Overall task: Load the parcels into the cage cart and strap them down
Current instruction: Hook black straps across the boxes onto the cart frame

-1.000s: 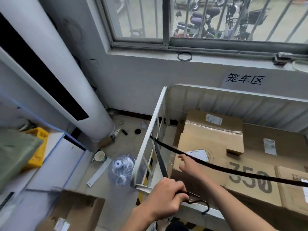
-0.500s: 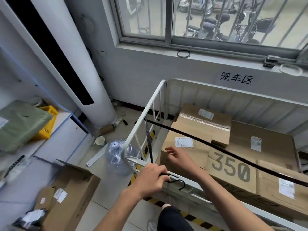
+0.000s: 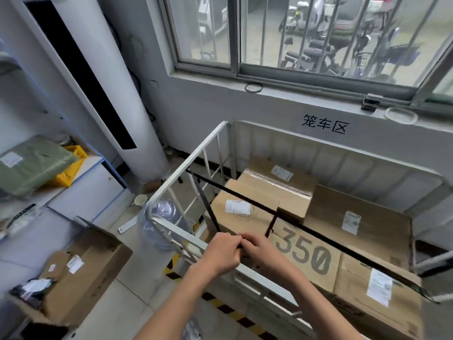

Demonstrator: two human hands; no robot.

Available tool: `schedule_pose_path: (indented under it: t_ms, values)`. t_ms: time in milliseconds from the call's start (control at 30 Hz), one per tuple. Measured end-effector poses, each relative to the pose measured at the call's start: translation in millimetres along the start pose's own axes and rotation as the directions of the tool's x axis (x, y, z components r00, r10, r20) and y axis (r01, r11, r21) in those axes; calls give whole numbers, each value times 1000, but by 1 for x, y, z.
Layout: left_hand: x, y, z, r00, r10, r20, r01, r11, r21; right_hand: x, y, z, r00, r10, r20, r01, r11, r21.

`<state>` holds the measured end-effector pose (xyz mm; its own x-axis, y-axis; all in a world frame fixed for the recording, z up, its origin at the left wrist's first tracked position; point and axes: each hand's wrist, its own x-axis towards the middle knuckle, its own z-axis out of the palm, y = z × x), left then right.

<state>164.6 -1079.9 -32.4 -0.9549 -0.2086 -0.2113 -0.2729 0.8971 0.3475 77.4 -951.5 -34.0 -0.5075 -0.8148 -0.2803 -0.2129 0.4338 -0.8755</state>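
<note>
The white cage cart (image 3: 186,165) stands under the window, filled with several brown cardboard parcels; the nearest shows "350" (image 3: 304,253). A black strap (image 3: 245,195) runs from the cart's left rail diagonally across the parcel tops to the right side. A second length of strap drops from the left rail down to my hands. My left hand (image 3: 221,253) grips the strap end just above the cart's front rail. My right hand (image 3: 261,250) meets it there, fingers curled on the same strap end. The hook is hidden between my hands.
A tall white air conditioner (image 3: 103,77) stands at the left. An open cardboard box (image 3: 81,273) sits on the floor at lower left, a water bottle (image 3: 160,220) beside the cart. A shelf (image 3: 81,168) holds a green parcel (image 3: 31,163). Yellow-black tape marks the floor.
My right hand left the parcel top and came back to join my left hand on the strap end. The view pulled back and upward.
</note>
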Motion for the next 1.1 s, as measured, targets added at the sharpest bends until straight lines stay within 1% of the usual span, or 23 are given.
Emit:
schedule_pose_path:
  t_ms: [100, 200, 233, 267, 300, 367, 467, 567, 667, 733, 833, 933, 1000, 1067, 1100]
  values:
    - [16, 67, 18, 1000, 22, 9, -23, 999, 43, -41, 34, -48, 999, 9, 31, -8, 1000, -17]
    - [26, 121, 37, 997, 32, 68, -36, 997, 63, -80, 68, -88, 997, 24, 69, -17, 995, -96]
    - [29, 137, 43, 996, 36, 84, -43, 996, 77, -93, 80, -98, 996, 34, 79, -28, 996, -86]
    - [32, 151, 49, 994, 47, 103, -57, 994, 96, -106, 92, -107, 994, 59, 88, -56, 998, -29]
    - [35, 165, 54, 991, 60, 122, -73, 991, 111, -118, 104, -115, 991, 91, 103, -99, 993, 69]
    - [40, 188, 66, 983, 80, 166, -100, 987, 122, -137, 130, -128, 979, 161, 124, -183, 963, 196]
    - [48, 210, 85, 958, 117, 261, -153, 981, 121, -152, 166, -141, 958, 249, 144, -280, 924, 260]
    - [58, 210, 98, 924, 147, 354, -195, 975, 104, -155, 187, -138, 944, 293, 154, -327, 899, 291]
    - [79, 194, 103, 879, 150, 452, -220, 970, 107, -137, 194, -128, 937, 333, 107, -350, 902, 252]
    - [97, 179, 105, 836, 144, 529, -224, 971, 89, -118, 197, -121, 927, 363, 95, -375, 897, 232]
    - [129, 156, 105, 750, 133, 648, -221, 974, 57, -89, 204, -115, 906, 410, 107, -424, 872, 245]
    - [162, 134, 112, 700, 109, 706, -179, 983, 26, -61, 215, -114, 887, 447, 119, -462, 847, 261]
    - [179, 121, 121, 673, 78, 736, -130, 991, 14, -43, 226, -112, 867, 473, 158, -498, 824, 270]
    - [191, 106, 136, 638, 52, 769, -57, 998, -20, -27, 238, -108, 845, 496, 199, -533, 812, 239]
    - [195, 98, 144, 625, 42, 780, -32, 999, -28, -20, 244, -105, 835, 505, 219, -545, 816, 193]
